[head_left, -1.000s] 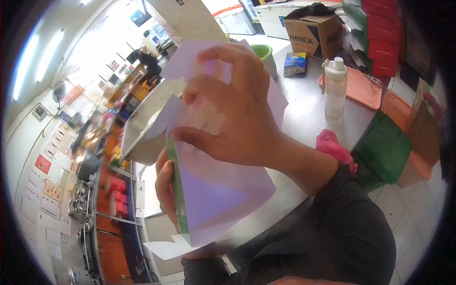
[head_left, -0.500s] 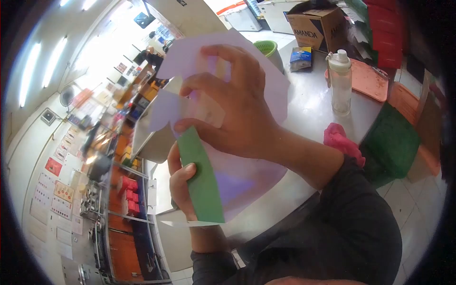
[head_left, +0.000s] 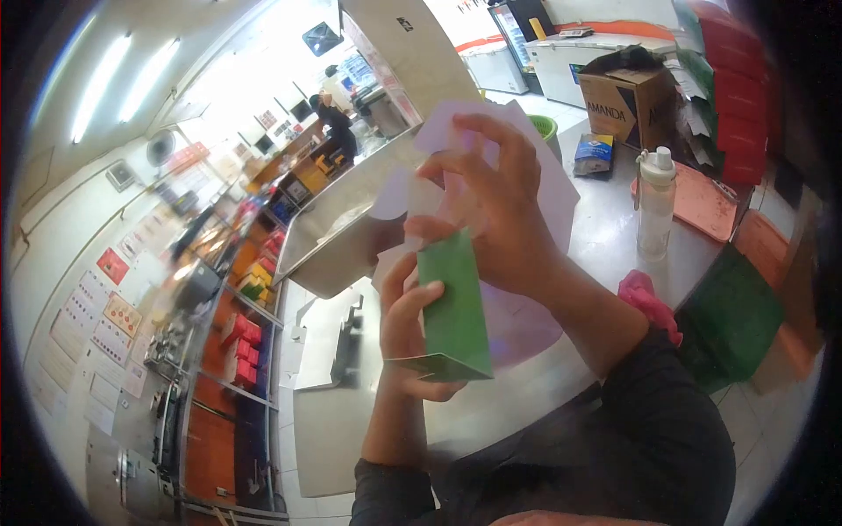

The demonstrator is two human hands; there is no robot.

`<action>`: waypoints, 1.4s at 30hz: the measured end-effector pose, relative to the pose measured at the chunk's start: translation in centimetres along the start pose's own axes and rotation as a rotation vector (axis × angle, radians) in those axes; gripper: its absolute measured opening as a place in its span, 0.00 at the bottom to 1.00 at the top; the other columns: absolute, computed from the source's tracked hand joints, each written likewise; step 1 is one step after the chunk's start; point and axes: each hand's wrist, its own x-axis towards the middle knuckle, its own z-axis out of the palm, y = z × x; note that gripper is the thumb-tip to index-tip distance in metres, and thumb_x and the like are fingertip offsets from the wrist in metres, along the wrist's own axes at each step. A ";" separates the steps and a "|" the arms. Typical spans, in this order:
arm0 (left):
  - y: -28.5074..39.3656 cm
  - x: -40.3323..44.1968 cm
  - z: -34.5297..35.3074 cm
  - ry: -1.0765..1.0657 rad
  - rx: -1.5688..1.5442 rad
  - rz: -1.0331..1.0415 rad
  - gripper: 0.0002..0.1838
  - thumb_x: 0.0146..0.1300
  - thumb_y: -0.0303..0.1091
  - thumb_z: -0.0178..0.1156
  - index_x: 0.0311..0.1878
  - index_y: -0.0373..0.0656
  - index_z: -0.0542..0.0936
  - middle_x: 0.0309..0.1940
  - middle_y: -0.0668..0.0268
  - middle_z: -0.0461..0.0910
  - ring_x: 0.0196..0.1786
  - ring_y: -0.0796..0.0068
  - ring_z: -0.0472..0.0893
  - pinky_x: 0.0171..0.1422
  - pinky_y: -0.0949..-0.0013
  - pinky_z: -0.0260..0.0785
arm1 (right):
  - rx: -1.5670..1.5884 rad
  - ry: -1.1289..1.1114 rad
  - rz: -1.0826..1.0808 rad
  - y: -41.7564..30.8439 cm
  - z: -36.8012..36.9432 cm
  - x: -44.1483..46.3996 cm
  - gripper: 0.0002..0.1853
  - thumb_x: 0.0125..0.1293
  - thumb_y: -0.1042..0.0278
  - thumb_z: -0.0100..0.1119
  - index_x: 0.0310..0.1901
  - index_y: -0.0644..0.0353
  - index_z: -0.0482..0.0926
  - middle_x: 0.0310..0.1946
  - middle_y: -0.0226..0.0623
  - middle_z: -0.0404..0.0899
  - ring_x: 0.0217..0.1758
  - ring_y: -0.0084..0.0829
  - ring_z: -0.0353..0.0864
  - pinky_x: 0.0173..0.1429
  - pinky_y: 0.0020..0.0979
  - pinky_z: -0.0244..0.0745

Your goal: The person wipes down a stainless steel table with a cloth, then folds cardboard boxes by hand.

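Above the desk, your left hand grips the green card while your right hand curls near its top, hold unclear, seemingly mid-fold, the next move calling for steady left support.

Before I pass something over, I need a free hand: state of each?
Left hand: closed on the green card panel.
Right hand: fingers curled at the pale card; grip can't be told.
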 end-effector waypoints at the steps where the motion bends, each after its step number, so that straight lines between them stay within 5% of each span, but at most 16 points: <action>1: -0.1 0.1 -0.1 -0.009 0.027 0.034 0.50 0.41 0.46 0.82 0.70 0.42 0.73 0.73 0.41 0.62 0.73 0.43 0.73 0.72 0.49 0.71 | 0.010 -0.005 0.007 0.0 0.0 0.0 0.23 0.60 0.49 0.79 0.53 0.48 0.83 0.68 0.45 0.66 0.75 0.49 0.62 0.77 0.49 0.55; 6: 0.8 1.5 -0.2 -0.116 0.471 0.248 0.54 0.37 0.43 0.81 0.72 0.39 0.71 0.71 0.42 0.63 0.72 0.43 0.74 0.72 0.47 0.70 | 0.204 -0.022 0.039 1.2 0.8 0.1 0.21 0.63 0.55 0.77 0.54 0.51 0.82 0.65 0.44 0.70 0.72 0.47 0.69 0.73 0.45 0.66; 12: 1.3 1.6 0.3 -0.070 0.451 0.270 0.53 0.36 0.39 0.82 0.70 0.42 0.70 0.70 0.45 0.63 0.70 0.44 0.75 0.72 0.49 0.71 | 0.151 0.000 -0.151 2.2 -0.4 1.2 0.12 0.74 0.67 0.66 0.56 0.56 0.81 0.59 0.45 0.77 0.64 0.41 0.79 0.67 0.41 0.74; 15: 1.0 1.4 -0.4 0.000 0.532 0.309 0.53 0.35 0.40 0.83 0.69 0.42 0.71 0.69 0.47 0.63 0.69 0.46 0.75 0.71 0.51 0.72 | 0.704 0.042 0.111 1.8 -0.1 0.8 0.10 0.79 0.71 0.58 0.58 0.60 0.79 0.58 0.43 0.79 0.63 0.34 0.80 0.67 0.34 0.74; 18: 1.9 1.2 -1.8 0.057 0.647 0.300 0.52 0.35 0.43 0.85 0.69 0.44 0.73 0.68 0.48 0.64 0.69 0.48 0.73 0.71 0.51 0.72 | 0.926 -0.051 0.155 1.4 -1.6 0.5 0.10 0.81 0.72 0.54 0.59 0.63 0.78 0.59 0.41 0.79 0.63 0.28 0.80 0.66 0.30 0.74; 24: 3.5 1.1 -3.6 0.192 0.975 0.242 0.50 0.36 0.49 0.88 0.68 0.52 0.79 0.69 0.52 0.60 0.72 0.49 0.68 0.74 0.49 0.68 | 0.761 -0.396 -0.071 1.3 -3.8 0.8 0.19 0.77 0.56 0.63 0.57 0.63 0.79 0.49 0.40 0.84 0.52 0.32 0.83 0.56 0.33 0.76; 31: 3.9 0.9 -3.0 0.197 1.051 0.181 0.45 0.35 0.43 0.86 0.64 0.53 0.83 0.68 0.55 0.59 0.74 0.47 0.67 0.76 0.47 0.69 | 0.568 -0.515 -0.022 -0.7 -0.5 -0.3 0.16 0.74 0.61 0.64 0.55 0.64 0.78 0.45 0.46 0.86 0.45 0.41 0.85 0.51 0.39 0.76; 34: 3.9 1.1 -2.7 0.148 1.070 0.199 0.42 0.35 0.40 0.85 0.61 0.52 0.84 0.67 0.55 0.60 0.74 0.47 0.68 0.75 0.48 0.70 | 0.571 -0.643 0.248 -1.5 0.1 -1.1 0.14 0.75 0.63 0.64 0.54 0.63 0.76 0.41 0.47 0.85 0.44 0.45 0.85 0.49 0.40 0.77; 42: 3.5 1.2 -3.5 0.199 0.950 0.307 0.44 0.35 0.42 0.86 0.62 0.54 0.81 0.67 0.54 0.61 0.72 0.45 0.70 0.70 0.48 0.73 | 0.857 -0.757 0.258 -1.3 -0.2 -1.1 0.14 0.77 0.63 0.62 0.56 0.62 0.76 0.39 0.42 0.83 0.45 0.36 0.85 0.49 0.39 0.77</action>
